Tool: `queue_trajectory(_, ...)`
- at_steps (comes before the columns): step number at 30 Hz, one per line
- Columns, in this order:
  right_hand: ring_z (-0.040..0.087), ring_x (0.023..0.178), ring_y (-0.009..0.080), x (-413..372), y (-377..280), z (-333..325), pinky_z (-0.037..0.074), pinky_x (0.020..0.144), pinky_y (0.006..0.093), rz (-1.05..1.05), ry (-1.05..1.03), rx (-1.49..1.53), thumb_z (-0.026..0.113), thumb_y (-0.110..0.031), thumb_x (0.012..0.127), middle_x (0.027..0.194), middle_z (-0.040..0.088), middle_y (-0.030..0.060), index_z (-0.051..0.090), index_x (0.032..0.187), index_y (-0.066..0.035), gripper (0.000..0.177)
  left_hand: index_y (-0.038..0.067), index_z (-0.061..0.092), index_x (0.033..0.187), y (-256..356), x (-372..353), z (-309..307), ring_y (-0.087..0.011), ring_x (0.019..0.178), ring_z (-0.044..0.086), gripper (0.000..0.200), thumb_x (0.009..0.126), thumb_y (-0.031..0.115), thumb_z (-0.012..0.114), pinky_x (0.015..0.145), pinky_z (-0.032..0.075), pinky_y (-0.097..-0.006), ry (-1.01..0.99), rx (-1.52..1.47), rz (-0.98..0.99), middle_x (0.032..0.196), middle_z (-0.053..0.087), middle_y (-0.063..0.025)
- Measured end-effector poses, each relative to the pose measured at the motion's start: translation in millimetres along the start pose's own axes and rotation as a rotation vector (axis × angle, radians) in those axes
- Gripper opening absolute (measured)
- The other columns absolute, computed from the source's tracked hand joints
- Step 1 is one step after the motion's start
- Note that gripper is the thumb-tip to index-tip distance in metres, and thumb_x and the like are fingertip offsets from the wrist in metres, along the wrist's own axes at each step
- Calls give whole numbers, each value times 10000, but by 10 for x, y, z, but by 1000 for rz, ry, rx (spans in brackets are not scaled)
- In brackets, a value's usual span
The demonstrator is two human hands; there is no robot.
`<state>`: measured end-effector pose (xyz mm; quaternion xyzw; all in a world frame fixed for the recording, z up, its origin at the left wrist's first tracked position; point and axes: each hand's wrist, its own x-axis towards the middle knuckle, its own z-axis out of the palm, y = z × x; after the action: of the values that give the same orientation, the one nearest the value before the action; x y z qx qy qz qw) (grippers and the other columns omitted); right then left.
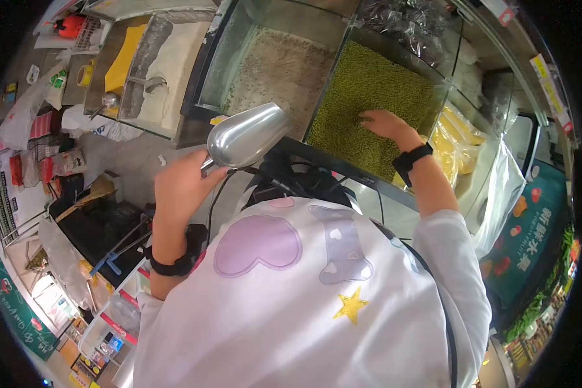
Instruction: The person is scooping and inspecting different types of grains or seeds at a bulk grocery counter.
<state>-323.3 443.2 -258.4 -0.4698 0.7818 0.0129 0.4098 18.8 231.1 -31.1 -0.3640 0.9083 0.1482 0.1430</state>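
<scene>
A shiny metal scoop is held by its handle in my left hand, its bowl tilted up to the right in front of a nearly bare bin. My right hand reaches palm down over the green beans that fill the glass-walled bin on the right. Its fingertips touch the surface of the beans, with the fingers slightly bent and a little apart. Nothing can be seen in its grasp. Each wrist wears a black band.
The glass-walled bin beside the beans has a thin scattering of grains. Further left are a bin of white powder and a yellow sheet. Yellow packages and a hanging clear plastic bag are at the right.
</scene>
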Motion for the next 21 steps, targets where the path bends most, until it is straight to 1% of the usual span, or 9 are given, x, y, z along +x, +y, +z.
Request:
queue_trajectory(2,459,1174,331,-187,4,-84,353,995,385,-50,-8,106,526,-388,844,1260,496,176,509,1242,-93,496,107,620,920,-4,-19,51,-314,733,601,306,737,349,660,600,450,-396,-27,-37,13,781,622,-120)
queue_trajectory(6,460,1172,333,-497,-38,-125,349,1001,380,-24,-5,0,543,-356,845,1265,494,175,501,1251,-91,487,114,625,914,61,-55,89,-304,723,604,301,735,353,661,595,451,-391,-30,-10,19,781,626,-106)
queue_trajectory(8,495,1112,341,-606,-52,-101,400,936,387,-8,97,-25,511,-304,866,1209,524,181,573,1141,-76,362,115,631,906,70,-69,99,-300,719,605,301,732,358,660,594,451,-390,-48,26,-3,773,627,-103)
queue_trajectory(9,495,1112,341,-608,-19,-94,400,936,387,-6,99,-27,511,-304,866,1209,524,181,573,1141,-76,362,115,631,906,79,-77,97,-300,719,605,301,732,358,660,594,451,-390,-46,24,-2,773,627,-103)
queue_trajectory(11,567,970,356,-600,-19,-101,460,830,421,-120,291,-71,475,-324,870,1193,518,189,620,929,-43,322,113,633,892,75,-97,73,-300,721,606,304,729,369,658,595,451,-393,-55,33,-20,765,627,-105)
queue_trajectory(12,567,970,356,-619,-41,-99,460,830,421,-125,294,-73,475,-324,870,1193,518,189,620,929,-43,322,113,633,892,66,-106,71,-300,721,606,304,729,369,658,595,451,-393,-50,34,-23,765,627,-105)
queue_trajectory(14,588,892,353,-780,-292,-219,475,767,426,94,477,-31,485,-280,869,1088,570,185,599,783,-31,287,110,630,876,32,-116,60,-303,721,606,304,727,374,658,595,451,-399,-35,44,-24,753,625,-108)
queue_trajectory(18,590,891,359,-889,-412,-344,471,779,436,158,352,-45,499,-284,864,1023,597,192,606,927,-69,248,106,623,856,12,-106,46,-309,717,602,302,730,379,655,598,451,-403,-9,47,-3,745,622,-111)
queue_trajectory(21,588,896,357,-1001,-439,-328,470,787,439,63,316,-17,499,-289,864,985,609,199,560,1081,-111,287,99,616,841,28,-108,23,-317,714,598,305,732,383,652,602,449,-406,-20,63,-12,740,619,-117)
